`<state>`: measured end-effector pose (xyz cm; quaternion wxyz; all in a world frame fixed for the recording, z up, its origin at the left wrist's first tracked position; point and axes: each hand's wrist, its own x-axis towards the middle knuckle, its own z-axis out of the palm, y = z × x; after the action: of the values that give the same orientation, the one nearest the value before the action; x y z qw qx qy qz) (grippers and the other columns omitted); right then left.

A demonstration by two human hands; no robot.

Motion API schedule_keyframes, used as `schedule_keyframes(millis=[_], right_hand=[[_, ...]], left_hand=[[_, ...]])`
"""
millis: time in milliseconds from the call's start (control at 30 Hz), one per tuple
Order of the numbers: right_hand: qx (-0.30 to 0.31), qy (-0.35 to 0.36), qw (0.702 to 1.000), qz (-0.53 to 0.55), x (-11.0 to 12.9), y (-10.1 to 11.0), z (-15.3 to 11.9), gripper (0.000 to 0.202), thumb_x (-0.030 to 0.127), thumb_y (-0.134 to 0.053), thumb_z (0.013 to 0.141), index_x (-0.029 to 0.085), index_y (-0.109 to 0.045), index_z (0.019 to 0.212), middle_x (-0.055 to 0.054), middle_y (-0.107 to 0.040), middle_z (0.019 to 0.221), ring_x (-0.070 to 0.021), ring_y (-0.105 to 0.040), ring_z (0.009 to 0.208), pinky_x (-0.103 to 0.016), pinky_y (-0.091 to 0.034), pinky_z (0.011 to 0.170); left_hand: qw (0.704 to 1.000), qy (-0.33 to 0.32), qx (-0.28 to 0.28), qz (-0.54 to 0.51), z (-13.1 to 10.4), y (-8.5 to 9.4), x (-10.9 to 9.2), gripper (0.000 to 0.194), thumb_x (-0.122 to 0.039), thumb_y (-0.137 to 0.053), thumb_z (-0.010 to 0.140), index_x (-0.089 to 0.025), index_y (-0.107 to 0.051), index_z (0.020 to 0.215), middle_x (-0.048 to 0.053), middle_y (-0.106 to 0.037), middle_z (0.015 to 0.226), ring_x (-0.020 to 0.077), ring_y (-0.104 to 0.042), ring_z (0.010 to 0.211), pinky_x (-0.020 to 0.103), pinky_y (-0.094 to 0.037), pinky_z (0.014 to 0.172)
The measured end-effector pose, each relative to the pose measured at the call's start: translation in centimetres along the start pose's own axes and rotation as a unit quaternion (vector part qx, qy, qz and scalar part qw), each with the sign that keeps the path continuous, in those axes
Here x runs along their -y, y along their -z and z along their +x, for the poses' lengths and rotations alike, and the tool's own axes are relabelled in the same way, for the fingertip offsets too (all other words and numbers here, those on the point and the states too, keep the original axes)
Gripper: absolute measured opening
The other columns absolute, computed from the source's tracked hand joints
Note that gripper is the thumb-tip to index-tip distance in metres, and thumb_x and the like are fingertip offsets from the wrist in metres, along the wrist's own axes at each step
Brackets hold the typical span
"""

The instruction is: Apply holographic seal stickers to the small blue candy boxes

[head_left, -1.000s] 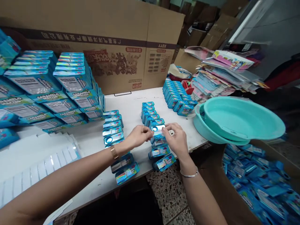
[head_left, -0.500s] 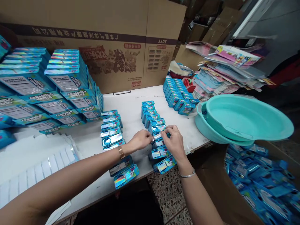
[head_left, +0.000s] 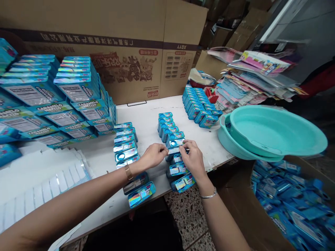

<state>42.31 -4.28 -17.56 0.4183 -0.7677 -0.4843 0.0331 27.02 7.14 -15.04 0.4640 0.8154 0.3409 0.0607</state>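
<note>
My left hand [head_left: 154, 156] and my right hand [head_left: 193, 159] are both pinched closed, on either side of a small shiny silver sticker strip [head_left: 173, 150]. The strip spans the gap between my fingertips, just over a blue candy tin in the middle row. Several blue tins [head_left: 169, 129] stand in that row, round rings showing on some tops. Nearer me, the front tin [head_left: 184, 182] carries a shiny strip across its lid. Under and past my left wrist runs another row of tins [head_left: 125, 140], most with silvery strips on top.
Stacked blue tins [head_left: 78, 91] fill the table's left, behind white sticker sheets [head_left: 47, 186]. A large carton [head_left: 110, 21] stands at the back. More tins [head_left: 200, 104], a red tape dispenser [head_left: 210, 94] and turquoise basins [head_left: 277, 129] are right, above a box of blue tins [head_left: 290, 198].
Both hands have shifted slightly, the left a little to the left. The silver strip between them now shows flatter and more fully stretched across the tin top.
</note>
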Motion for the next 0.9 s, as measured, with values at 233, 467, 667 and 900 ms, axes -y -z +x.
schedule_keyframes(millis=[233,467,667,900], right_hand=[[-0.001,0.027,0.999,-0.043,0.2,-0.1,-0.1,0.018,0.031,-0.050,0.091,0.023,-0.060,0.078,-0.012,-0.070,0.102,-0.0282,-0.064,0.103,-0.043,-0.049,0.093],[0.001,0.035,0.998,-0.059,0.3,-0.1,-0.2,0.019,0.029,-0.050,0.091,0.024,-0.057,0.075,-0.012,-0.069,0.106,-0.0287,-0.063,0.106,-0.044,-0.049,0.094],[0.013,0.035,0.998,-0.053,-0.1,-0.3,0.0,0.015,0.028,-0.052,0.089,0.023,-0.057,0.075,-0.013,-0.067,0.108,-0.0290,-0.062,0.106,-0.044,-0.048,0.095],[-0.012,0.024,0.999,-0.018,-0.2,-0.7,0.2,0.035,0.022,-0.051,0.081,0.018,-0.055,0.116,-0.013,-0.065,0.112,-0.0296,-0.060,0.108,-0.045,-0.049,0.095]], left_hand=[[0.997,0.018,0.014,-0.068,0.5,-0.2,0.6,0.024,-0.031,-0.048,0.077,-0.017,-0.065,0.068,0.004,-0.070,0.071,0.0182,-0.062,0.070,0.027,-0.046,0.065],[0.998,0.029,0.017,-0.044,1.0,-0.8,1.3,0.022,-0.030,-0.049,0.075,-0.017,-0.064,0.064,0.001,-0.064,0.062,0.0171,-0.058,0.064,0.026,-0.044,0.061],[0.998,0.026,0.001,0.052,0.8,-1.3,0.3,0.026,-0.029,-0.047,0.083,-0.017,-0.066,0.070,0.003,-0.066,0.068,0.0183,-0.059,0.069,0.027,-0.040,0.061],[0.984,0.028,0.011,0.176,0.3,-1.3,-0.9,0.031,-0.024,-0.043,0.091,-0.015,-0.072,0.083,0.011,-0.075,0.086,0.0238,-0.069,0.082,0.029,-0.046,0.069]])
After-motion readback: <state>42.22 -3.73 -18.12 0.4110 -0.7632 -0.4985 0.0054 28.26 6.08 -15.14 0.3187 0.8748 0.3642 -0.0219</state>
